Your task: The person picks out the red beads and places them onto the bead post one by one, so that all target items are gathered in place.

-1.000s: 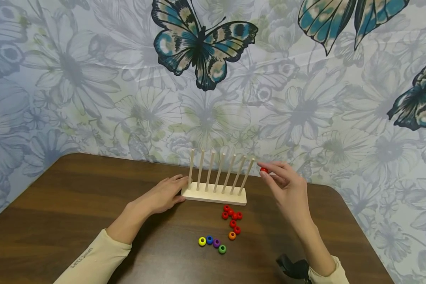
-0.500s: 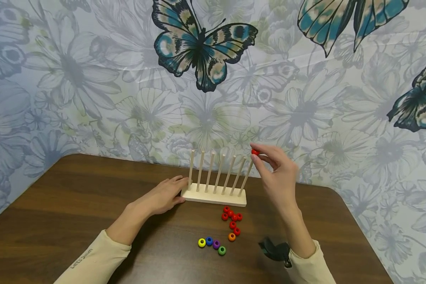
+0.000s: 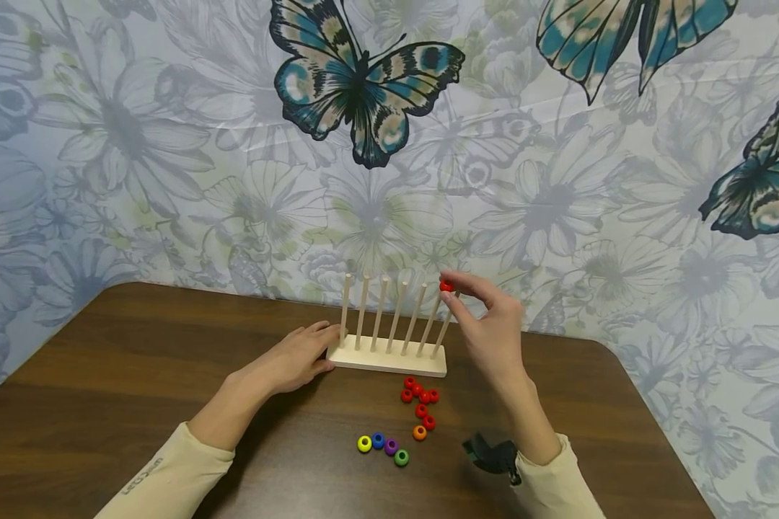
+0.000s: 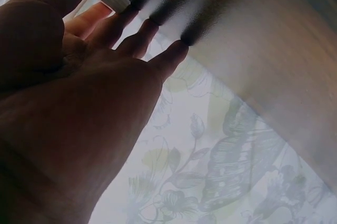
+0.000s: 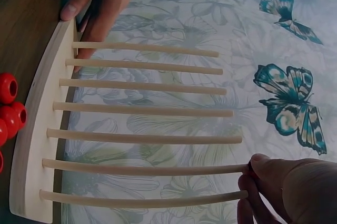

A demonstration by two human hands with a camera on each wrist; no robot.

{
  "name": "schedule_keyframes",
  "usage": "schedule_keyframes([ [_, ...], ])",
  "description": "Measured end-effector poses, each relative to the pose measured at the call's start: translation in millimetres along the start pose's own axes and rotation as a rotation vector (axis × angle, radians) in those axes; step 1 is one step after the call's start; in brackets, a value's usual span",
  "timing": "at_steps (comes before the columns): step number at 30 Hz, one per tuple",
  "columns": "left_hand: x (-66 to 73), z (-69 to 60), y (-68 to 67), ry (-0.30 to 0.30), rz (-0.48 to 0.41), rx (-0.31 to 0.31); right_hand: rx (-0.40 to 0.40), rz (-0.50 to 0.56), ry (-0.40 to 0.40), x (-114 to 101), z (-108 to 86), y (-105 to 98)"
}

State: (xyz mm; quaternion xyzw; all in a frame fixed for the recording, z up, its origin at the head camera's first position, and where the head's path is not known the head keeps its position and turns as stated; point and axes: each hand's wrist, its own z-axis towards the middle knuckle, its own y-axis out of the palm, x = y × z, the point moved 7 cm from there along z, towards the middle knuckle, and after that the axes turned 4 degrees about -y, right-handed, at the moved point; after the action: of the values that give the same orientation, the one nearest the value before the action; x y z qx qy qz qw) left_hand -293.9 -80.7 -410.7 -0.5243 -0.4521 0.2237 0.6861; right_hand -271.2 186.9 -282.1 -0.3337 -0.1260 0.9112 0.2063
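A pale wooden base (image 3: 386, 360) with several upright pegs stands on the table. My left hand (image 3: 288, 362) grips its left end, thumb at the front edge and fingers behind; the left wrist view shows this hand (image 4: 89, 108) dark, fingertips on the tabletop. Between thumb and index finger, my right hand (image 3: 493, 328) pinches a red bead (image 3: 446, 286) at the top of the second peg from the right. In the right wrist view, the right hand (image 5: 289, 187) mostly hides the bead at that peg's tip (image 5: 239, 169). No beads are on the pegs' visible lengths.
Several loose red beads (image 3: 425, 397) lie in front of the base, with an orange bead (image 3: 419, 433) nearer. Yellow (image 3: 364, 444), blue (image 3: 379, 440), purple (image 3: 392, 447) and green (image 3: 401, 458) beads lie front-left. A patterned wall covering (image 3: 247, 216) rises behind the table.
My right hand has carried the red bead leftward, from beside the rack past the rightmost peg's top to the second peg from the right. The left hand keeps its place.
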Motion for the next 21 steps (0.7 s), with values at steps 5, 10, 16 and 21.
schedule_keyframes([
  [5, 0.1, -0.2, 1.0, -0.003, 0.009, -0.001, -0.006, 0.028, 0.016, 4.0, -1.0, -0.4],
  [10, 0.5, 0.0, 0.0, 0.000, 0.013, 0.000, -0.004, 0.009, 0.009, 6.7, -0.7, 1.3],
  [16, -0.8, -0.3, -0.4, 0.002, 0.023, -0.001, -0.018, -0.041, -0.012, 8.1, -0.9, 4.6],
  [21, 0.2, 0.4, 1.6, -0.004, 0.020, -0.006, -0.040, -0.109, -0.082, 3.6, -2.2, 6.0],
])
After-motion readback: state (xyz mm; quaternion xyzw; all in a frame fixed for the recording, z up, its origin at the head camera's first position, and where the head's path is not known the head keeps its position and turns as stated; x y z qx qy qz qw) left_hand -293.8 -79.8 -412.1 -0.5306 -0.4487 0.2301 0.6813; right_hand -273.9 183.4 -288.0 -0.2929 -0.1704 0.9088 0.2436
